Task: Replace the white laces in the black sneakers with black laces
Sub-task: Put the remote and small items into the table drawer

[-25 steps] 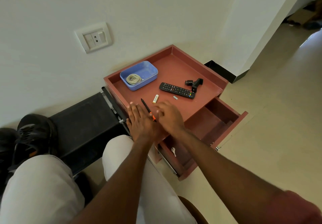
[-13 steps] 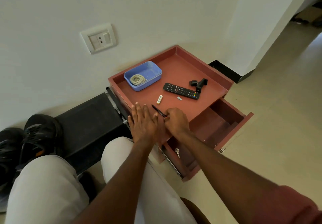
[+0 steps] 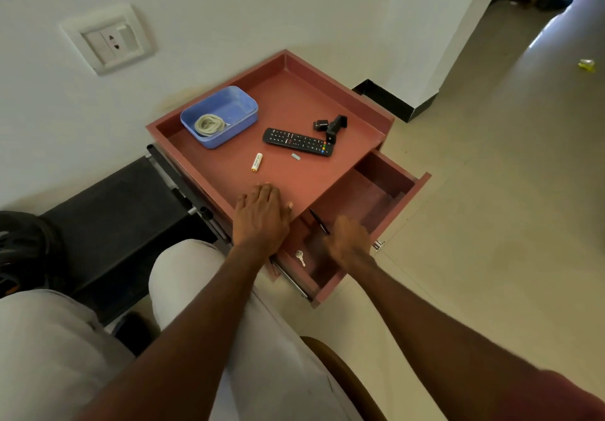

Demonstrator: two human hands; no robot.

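The black sneakers (image 3: 19,250) sit at the far left edge of view, on the floor beside the black case (image 3: 114,224), well apart from both hands, and no black laces show anywhere; a pale coil lies in the blue tray (image 3: 222,116), which may be a white lace. Your left hand (image 3: 262,217) rests flat, fingers straight, on the front edge of the red cabinet top (image 3: 294,175). Your right hand (image 3: 350,240) is blurred over the open drawer (image 3: 376,191), near the pen (image 3: 319,221); I cannot tell whether it holds anything. If you are searching the drawer, lift your wrist over its raised front wall and avoid sweeping the key (image 3: 300,258) out. The floor to your right is free room; your knees crowd the near side.
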